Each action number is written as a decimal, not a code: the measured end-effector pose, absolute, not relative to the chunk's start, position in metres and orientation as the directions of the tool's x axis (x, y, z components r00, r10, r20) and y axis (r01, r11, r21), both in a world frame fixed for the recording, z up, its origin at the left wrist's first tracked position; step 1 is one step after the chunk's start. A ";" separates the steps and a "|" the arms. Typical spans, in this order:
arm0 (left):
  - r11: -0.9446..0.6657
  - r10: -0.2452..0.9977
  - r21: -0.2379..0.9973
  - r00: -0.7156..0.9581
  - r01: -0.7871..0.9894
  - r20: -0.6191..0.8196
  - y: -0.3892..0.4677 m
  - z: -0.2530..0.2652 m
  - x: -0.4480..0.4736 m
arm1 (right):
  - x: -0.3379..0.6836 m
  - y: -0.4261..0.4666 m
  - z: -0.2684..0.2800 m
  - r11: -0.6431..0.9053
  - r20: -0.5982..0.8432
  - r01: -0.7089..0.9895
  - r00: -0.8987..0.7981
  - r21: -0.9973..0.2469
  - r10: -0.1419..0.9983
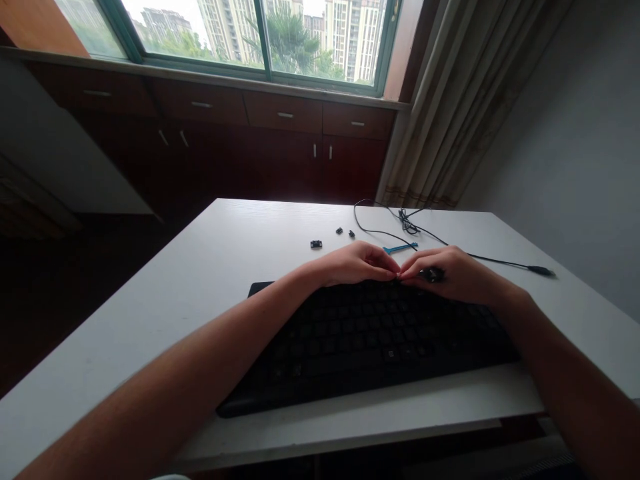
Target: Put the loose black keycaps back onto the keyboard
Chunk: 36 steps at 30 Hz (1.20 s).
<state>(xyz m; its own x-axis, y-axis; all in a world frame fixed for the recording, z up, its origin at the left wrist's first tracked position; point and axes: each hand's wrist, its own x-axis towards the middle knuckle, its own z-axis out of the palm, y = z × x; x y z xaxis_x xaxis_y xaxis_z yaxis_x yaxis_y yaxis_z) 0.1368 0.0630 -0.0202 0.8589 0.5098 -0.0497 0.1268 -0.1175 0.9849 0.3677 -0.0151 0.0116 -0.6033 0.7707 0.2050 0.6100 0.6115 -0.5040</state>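
A black keyboard [345, 333] lies on the white table, with both forearms reaching over it. At its far edge the fingertips of my two hands meet. My left hand [357, 262] is closed in a pinch; whatever is between its fingers is too small to make out. My right hand [453, 270] is closed too, its thumb and forefinger against the left fingertips. A small dark object [433, 274] with a light mark shows within the right hand's grasp; its kind is unclear. Just beyond the hands lies a thin blue tool [400, 248], partly hidden by the right hand.
Several small black pieces, among them a larger one [316, 245], lie beyond my left hand. A black cable [410, 223] is bundled at the back right, its plug [541, 271] near the right side. Past the white table [165, 280] stand dark red cabinets [280, 153] below a window.
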 end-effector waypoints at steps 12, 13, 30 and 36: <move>-0.186 0.500 0.974 0.866 0.131 -0.020 0.066 -0.025 0.138 | 0.366 -0.016 0.010 0.613 0.214 0.621 -0.595 -0.488 0.775; -0.190 0.500 0.973 0.866 0.129 -0.017 0.066 -0.026 0.138 | 0.366 -0.016 0.011 0.616 0.210 0.622 -0.601 -0.484 0.771; -0.200 0.896 0.973 0.381 -0.118 0.230 0.071 -0.007 0.136 | 0.311 -0.008 0.047 0.369 0.388 -0.150 -0.136 -0.917 0.911; -0.346 0.868 0.919 0.438 0.189 0.236 0.082 0.003 0.123 | 0.296 -0.015 0.039 0.485 0.494 -0.123 -0.058 -0.866 0.867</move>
